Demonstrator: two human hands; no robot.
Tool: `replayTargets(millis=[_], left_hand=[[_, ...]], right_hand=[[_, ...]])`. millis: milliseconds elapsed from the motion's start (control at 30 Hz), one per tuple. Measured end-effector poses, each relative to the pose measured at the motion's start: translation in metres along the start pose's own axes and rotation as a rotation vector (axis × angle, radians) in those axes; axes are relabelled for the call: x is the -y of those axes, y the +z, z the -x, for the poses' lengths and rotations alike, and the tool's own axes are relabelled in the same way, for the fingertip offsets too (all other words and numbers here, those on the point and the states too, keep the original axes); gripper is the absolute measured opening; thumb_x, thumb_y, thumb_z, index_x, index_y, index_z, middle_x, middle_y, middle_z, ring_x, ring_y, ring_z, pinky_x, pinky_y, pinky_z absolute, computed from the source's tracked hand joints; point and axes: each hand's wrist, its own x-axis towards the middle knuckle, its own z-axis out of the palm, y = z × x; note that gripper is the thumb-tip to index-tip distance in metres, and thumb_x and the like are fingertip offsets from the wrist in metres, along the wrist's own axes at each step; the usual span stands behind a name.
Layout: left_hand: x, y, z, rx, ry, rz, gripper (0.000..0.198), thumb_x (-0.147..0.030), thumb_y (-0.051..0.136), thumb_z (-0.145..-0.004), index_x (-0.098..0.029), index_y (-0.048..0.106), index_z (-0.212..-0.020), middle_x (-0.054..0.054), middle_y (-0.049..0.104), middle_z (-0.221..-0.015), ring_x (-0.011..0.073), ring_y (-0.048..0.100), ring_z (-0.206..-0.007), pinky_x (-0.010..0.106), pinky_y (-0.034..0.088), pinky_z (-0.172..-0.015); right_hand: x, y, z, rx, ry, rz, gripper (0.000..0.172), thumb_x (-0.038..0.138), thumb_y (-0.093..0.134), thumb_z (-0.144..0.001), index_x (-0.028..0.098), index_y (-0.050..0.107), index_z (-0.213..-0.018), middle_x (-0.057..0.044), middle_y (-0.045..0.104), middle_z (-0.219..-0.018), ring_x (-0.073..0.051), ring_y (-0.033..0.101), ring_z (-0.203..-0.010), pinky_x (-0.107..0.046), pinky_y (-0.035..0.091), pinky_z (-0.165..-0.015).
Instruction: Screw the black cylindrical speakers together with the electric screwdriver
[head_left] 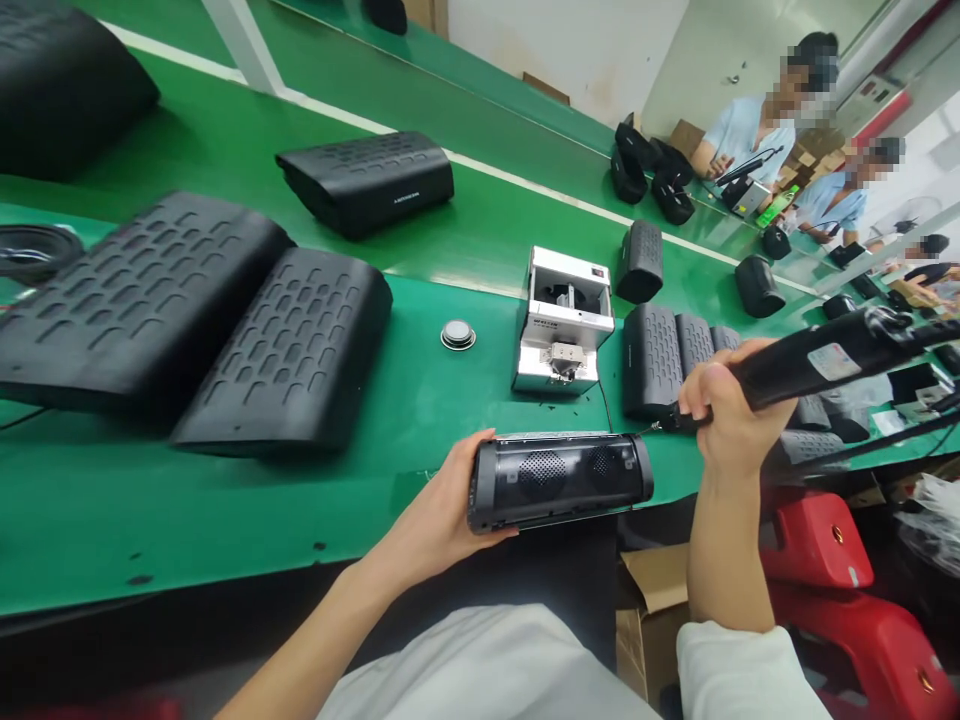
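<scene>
My left hand (450,505) grips the left end of a black speaker (566,480), whose glossy front with two perforated round grilles faces me at the edge of the green bench. Wrapped around a black electric screwdriver (817,360) is my right hand (739,405), at the right. The driver lies almost level, and its thin bit reaches the speaker's upper right corner; whether it touches a screw there I cannot tell. Just behind the speaker stands a white screw feeder (566,320). A small round silver speaker driver (457,335) lies on the bench left of the feeder.
Large black textured speaker housings (289,350) stand on the left, and another housing (375,180) lies on the green belt behind. More housings (652,360) line the right. Red stools (821,540) and a cardboard box (656,580) are below the bench. Co-workers (750,130) sit farther along the line.
</scene>
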Motion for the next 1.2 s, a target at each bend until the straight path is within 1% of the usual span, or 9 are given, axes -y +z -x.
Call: replayTargets(millis=[167,300,433,567,700,800,1000,1133,1200], left_hand=[[-0.003,0.003,-0.004,-0.040,0.089,-0.028,0.108,-0.036,0.090,-0.086,-0.034,0.023,-0.171,0.018,0.054,-0.167,0.0443,0.062,-0.154,0.063,0.059,-0.122],[-0.006,0.004,-0.005,-0.040,0.101,-0.035,0.110,-0.036,0.090,-0.086,-0.032,0.022,-0.172,0.019,0.054,-0.167,0.0456,0.060,-0.156,0.064,0.058,-0.123],[-0.005,0.005,-0.005,-0.042,0.108,-0.039,0.111,-0.035,0.090,-0.087,-0.032,0.020,-0.173,0.019,0.053,-0.167,0.0457,0.060,-0.156,0.065,0.058,-0.122],[-0.003,0.007,-0.005,-0.061,0.126,-0.034,0.112,-0.035,0.091,-0.085,-0.032,0.021,-0.173,0.019,0.056,-0.165,0.0457,0.062,-0.154,0.065,0.059,-0.121],[-0.006,0.004,-0.005,-0.030,0.109,-0.023,0.111,-0.038,0.091,-0.088,-0.031,0.021,-0.173,0.020,0.054,-0.167,0.0454,0.060,-0.155,0.065,0.058,-0.122],[-0.009,0.002,-0.006,-0.027,0.117,-0.015,0.110,-0.036,0.090,-0.089,-0.030,0.020,-0.174,0.021,0.052,-0.169,0.0451,0.059,-0.157,0.066,0.057,-0.123],[-0.010,0.003,-0.009,-0.047,0.152,-0.013,0.112,-0.035,0.092,-0.087,-0.028,0.021,-0.174,0.022,0.052,-0.168,0.0462,0.058,-0.157,0.067,0.055,-0.125],[-0.010,0.004,-0.011,-0.061,0.171,-0.002,0.117,-0.035,0.093,-0.086,-0.024,0.020,-0.177,0.024,0.053,-0.167,0.0475,0.057,-0.156,0.067,0.054,-0.126],[-0.009,0.004,-0.013,-0.065,0.199,-0.002,0.122,-0.038,0.093,-0.086,-0.021,0.016,-0.179,0.027,0.050,-0.168,0.0491,0.054,-0.158,0.068,0.052,-0.127]], right_hand=[[0.026,0.008,-0.021,0.045,-0.032,0.041,0.022,0.020,0.087,-0.086,0.026,0.072,-0.100,0.011,0.052,-0.058,-0.011,0.044,-0.036,-0.027,0.041,-0.038],[0.049,0.042,-0.033,-0.076,-0.217,0.062,0.025,0.017,0.082,-0.089,0.027,0.064,-0.102,0.011,0.048,-0.062,-0.009,0.042,-0.040,-0.026,0.039,-0.042],[0.034,0.088,-0.037,-0.133,-0.274,0.049,0.029,0.030,0.079,-0.096,0.030,0.050,-0.102,0.012,0.037,-0.059,-0.012,0.042,-0.040,-0.028,0.038,-0.044],[0.007,0.111,-0.038,-0.096,-0.234,0.076,0.028,0.040,0.076,-0.099,0.030,0.050,-0.104,0.012,0.042,-0.060,-0.012,0.045,-0.041,-0.029,0.042,-0.045],[-0.008,0.112,-0.044,-0.070,-0.188,0.114,0.030,0.043,0.076,-0.100,0.030,0.050,-0.109,0.012,0.046,-0.065,-0.012,0.051,-0.044,-0.030,0.049,-0.049],[-0.012,0.112,-0.051,-0.097,-0.192,0.144,0.028,0.046,0.072,-0.102,0.030,0.050,-0.110,0.011,0.044,-0.067,-0.013,0.049,-0.045,-0.030,0.046,-0.047],[0.001,0.107,-0.051,-0.028,-0.091,0.123,0.043,0.063,0.083,-0.099,0.034,0.052,-0.103,0.009,0.044,-0.063,-0.014,0.039,-0.047,-0.035,0.042,-0.047],[0.041,0.099,-0.036,-0.032,-0.156,-0.066,0.035,0.033,0.093,-0.091,0.031,0.060,-0.104,0.012,0.037,-0.060,-0.011,0.033,-0.042,-0.029,0.033,-0.041],[0.071,0.095,-0.024,0.031,-0.129,-0.125,0.030,0.020,0.088,-0.089,0.028,0.059,-0.094,0.011,0.034,-0.062,-0.008,0.032,-0.041,-0.026,0.032,-0.040]])
